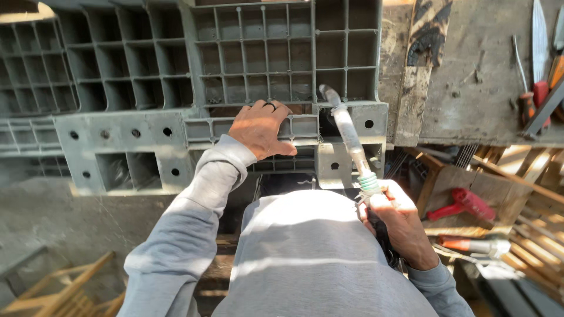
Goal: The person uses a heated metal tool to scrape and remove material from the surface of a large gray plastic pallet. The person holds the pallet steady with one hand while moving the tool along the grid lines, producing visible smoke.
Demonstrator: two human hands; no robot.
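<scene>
A large grey plastic pallet (135, 88) with a grid of square cells lies in front of me. My left hand (262, 127), a dark ring on one finger, rests flat on the pallet's near edge with fingers spread. My right hand (398, 220) grips the handle of a long grey wand-like tool (348, 129) with a green ribbed collar; its curved tip touches the pallet's edge just right of my left hand. A dark cable hangs from the handle below my hand.
A red-handled tool (461, 203) and an orange-and-silver tool (476, 245) lie among wooden boards at the right. A scorched wooden plank (422, 53) and several hand tools (537, 64) sit on the worn bench at top right. A wooden frame (64, 293) stands at bottom left.
</scene>
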